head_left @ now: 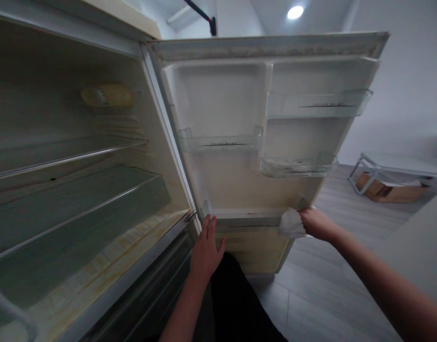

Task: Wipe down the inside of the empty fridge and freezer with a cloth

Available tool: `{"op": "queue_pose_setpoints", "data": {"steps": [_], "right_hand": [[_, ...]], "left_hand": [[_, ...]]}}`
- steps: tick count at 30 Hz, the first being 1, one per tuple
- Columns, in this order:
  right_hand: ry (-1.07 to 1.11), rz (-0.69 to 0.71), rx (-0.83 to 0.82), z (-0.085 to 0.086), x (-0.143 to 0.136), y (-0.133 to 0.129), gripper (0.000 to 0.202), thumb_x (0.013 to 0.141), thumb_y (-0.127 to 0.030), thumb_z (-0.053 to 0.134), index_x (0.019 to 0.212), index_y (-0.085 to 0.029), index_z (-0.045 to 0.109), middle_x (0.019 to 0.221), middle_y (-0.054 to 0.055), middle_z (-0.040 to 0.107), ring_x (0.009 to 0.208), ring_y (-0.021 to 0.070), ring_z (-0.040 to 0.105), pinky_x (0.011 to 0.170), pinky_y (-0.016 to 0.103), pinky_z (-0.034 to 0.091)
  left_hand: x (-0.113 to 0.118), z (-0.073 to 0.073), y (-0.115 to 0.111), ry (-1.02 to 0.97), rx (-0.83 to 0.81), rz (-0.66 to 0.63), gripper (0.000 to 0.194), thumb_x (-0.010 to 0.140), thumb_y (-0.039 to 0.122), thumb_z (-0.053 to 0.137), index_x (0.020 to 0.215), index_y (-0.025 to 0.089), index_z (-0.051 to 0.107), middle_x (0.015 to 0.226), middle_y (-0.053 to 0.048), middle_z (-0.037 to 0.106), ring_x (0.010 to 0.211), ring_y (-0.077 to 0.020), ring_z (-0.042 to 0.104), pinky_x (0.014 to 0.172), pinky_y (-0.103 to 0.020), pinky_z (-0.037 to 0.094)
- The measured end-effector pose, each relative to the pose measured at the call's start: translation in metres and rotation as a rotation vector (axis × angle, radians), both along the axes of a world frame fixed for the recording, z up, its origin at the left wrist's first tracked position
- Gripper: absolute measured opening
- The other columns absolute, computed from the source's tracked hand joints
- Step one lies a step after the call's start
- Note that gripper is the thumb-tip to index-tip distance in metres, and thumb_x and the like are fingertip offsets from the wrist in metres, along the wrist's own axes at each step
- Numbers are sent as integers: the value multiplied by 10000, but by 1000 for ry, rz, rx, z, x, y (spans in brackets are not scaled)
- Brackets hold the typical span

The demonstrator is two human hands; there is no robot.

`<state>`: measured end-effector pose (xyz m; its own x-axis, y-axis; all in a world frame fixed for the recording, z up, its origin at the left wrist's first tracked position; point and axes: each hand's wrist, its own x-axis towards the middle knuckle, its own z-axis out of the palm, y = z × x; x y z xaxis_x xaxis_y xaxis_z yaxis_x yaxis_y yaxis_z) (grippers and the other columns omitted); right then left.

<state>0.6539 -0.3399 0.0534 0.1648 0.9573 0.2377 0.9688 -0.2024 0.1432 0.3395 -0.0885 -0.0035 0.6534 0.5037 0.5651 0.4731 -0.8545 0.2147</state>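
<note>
An open fridge door fills the middle of the head view, its inner side facing me. My right hand is closed round a white cloth at the lower right end of the door's bottom shelf. Near the left end of that shelf is my left hand, its fingers apart and nothing in it; whether its fingertips touch the shelf I cannot tell. Clear door bins hang above, on the left and right halves of the door.
The stained fridge compartment at left has glass shelves and a yellowish bottle lying at the back. A small table stands over a cardboard box at right. My dark-clothed leg is below the door.
</note>
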Motion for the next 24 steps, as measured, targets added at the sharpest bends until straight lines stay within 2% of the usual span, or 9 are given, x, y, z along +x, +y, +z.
{"op": "queue_pose_setpoints", "data": {"steps": [3, 6, 8, 11, 14, 16, 20, 24], "right_hand": [[-158, 50, 275, -22, -1, 7, 206, 719, -27, 535, 716, -135, 710, 781, 129, 734, 787, 226, 686, 786, 324, 498], [-322, 77, 602, -47, -3, 13, 247, 814, -70, 481, 767, -135, 715, 887, 152, 734, 902, 241, 659, 850, 357, 475], [-346, 63, 688, -63, -5, 18, 248, 860, -130, 474, 818, -154, 718, 970, 142, 729, 973, 245, 634, 894, 372, 455], [-294, -26, 734, -85, -13, 31, 268, 853, -228, 483, 956, -170, 723, 1132, 148, 697, 1140, 287, 574, 1046, 450, 385], [-198, -104, 775, -101, -25, 55, 440, 819, -263, 485, 1208, -152, 659, 1280, 170, 630, 1337, 322, 444, 1177, 515, 235], [-142, -102, 791, -106, -34, 75, 547, 804, -242, 482, 1329, -123, 578, 1358, 187, 576, 1418, 316, 359, 1208, 516, 172], [-21, -87, 802, -107, -54, 119, 562, 793, -214, 481, 1340, -125, 567, 1421, 190, 523, 1480, 317, 264, 1229, 536, 89], [258, -149, 737, -99, -81, 152, 538, 779, -273, 535, 1293, -135, 617, 1433, 191, 507, 1514, 365, 189, 1234, 581, 20]], "left_hand": [[0, -1, -3, -6, 6, -3, 703, 964, 332, 534, 1577, 158, 236, 1645, -164, 320, 1389, -301, 516, 1029, -406, 549], [0, -1, -4, -3, 13, -2, 724, 965, 337, 535, 1588, 164, 211, 1646, -166, 318, 1390, -305, 514, 1029, -415, 550], [1, -1, -4, 0, 10, -4, 723, 968, 342, 529, 1590, 165, 204, 1652, -163, 309, 1388, -303, 517, 1024, -414, 553], [4, 0, -6, -1, -1, 0, 734, 964, 338, 536, 1592, 162, 199, 1658, -161, 296, 1383, -302, 522, 1000, -401, 566], [8, 1, -8, -6, 13, 8, 738, 956, 331, 548, 1588, 155, 210, 1648, -166, 314, 1370, -303, 536, 985, -396, 574], [11, 2, -8, 11, 29, 11, 730, 954, 324, 547, 1584, 154, 222, 1642, -163, 329, 1360, -299, 545, 992, -395, 569], [17, 7, -6, 64, 42, 8, 685, 948, 304, 546, 1563, 152, 284, 1615, -149, 379, 1321, -298, 577, 1005, -397, 561], [26, 10, -6, 82, 54, 22, 646, 952, 315, 535, 1539, 135, 334, 1574, -174, 428, 1259, -322, 619, 964, -430, 581]]}}
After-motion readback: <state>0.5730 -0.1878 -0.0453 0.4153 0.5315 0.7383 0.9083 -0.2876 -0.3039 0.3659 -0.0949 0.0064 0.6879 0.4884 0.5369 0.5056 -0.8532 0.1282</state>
